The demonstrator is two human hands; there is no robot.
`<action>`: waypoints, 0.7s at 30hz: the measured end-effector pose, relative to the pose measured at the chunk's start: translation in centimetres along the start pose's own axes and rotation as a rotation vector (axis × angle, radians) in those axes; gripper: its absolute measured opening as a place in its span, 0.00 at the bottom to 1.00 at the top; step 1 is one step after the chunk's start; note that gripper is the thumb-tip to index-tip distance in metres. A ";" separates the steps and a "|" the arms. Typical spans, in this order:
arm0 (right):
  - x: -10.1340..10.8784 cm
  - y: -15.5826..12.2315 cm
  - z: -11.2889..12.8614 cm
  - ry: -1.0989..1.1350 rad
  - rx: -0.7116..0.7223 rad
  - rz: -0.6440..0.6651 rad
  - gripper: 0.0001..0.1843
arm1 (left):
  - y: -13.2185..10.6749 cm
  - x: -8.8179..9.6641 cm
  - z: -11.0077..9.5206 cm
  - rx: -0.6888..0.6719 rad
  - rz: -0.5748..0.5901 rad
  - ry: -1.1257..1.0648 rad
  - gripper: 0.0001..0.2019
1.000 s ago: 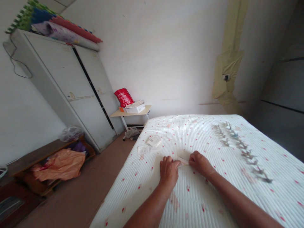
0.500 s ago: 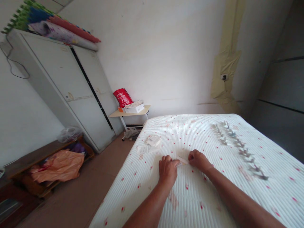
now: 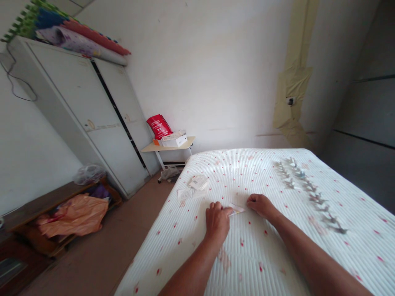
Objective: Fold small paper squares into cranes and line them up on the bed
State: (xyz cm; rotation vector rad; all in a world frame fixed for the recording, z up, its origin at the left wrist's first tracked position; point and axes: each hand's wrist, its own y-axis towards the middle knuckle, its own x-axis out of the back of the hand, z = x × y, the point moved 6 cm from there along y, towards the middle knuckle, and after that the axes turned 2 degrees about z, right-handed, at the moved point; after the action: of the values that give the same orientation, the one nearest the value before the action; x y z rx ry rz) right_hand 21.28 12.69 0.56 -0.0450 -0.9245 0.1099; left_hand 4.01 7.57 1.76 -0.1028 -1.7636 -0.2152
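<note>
Both hands rest on a white mattress [image 3: 247,263] with small red dots. My left hand [image 3: 217,220] is curled, its fingertips pinching one end of a small piece of paper [image 3: 237,209] that lies flat on the bed. My right hand [image 3: 259,204] is closed in a loose fist just right of the paper, at its other end; whether it grips the paper is hidden. A row of several small folded grey paper figures [image 3: 308,192] runs along the bed to the right of my right hand.
Small white paper sheets [image 3: 194,187] lie near the bed's left edge. Left of the bed are brown floor, a grey wardrobe [image 3: 83,119], a low wooden bench with an orange bag [image 3: 78,213], and a small side table [image 3: 169,147] with a red bag and box.
My right hand has slid slightly to the right along the paper, which now lies flatter on the bed. My left hand stays put.
</note>
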 end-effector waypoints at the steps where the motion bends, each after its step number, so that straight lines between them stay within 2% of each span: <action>1: -0.2 -0.1 0.3 -0.008 -0.001 -0.011 0.07 | 0.0 0.0 0.0 -0.002 -0.006 0.001 0.16; 3: -0.7 -0.5 1.1 -0.034 -0.010 -0.034 0.08 | 0.0 -0.1 0.0 -0.011 -0.018 0.000 0.17; 7: -1.3 -1.6 2.9 -0.227 -0.017 -0.155 0.13 | 0.1 -0.2 0.2 -0.022 -0.036 -0.014 0.17; 13: -1.9 -2.3 4.2 -0.345 -0.034 -0.177 0.24 | 0.1 0.0 0.1 0.009 0.007 0.001 0.15; 21: -1.9 -1.8 3.9 -0.334 -0.054 -0.132 0.20 | 0.1 0.0 0.1 0.009 0.005 -0.021 0.16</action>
State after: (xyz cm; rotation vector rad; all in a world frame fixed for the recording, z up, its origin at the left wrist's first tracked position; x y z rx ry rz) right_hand 17.13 10.61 1.54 -0.0158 -1.2609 -0.0319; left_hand 3.95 7.66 1.79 -0.1035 -1.7849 -0.2030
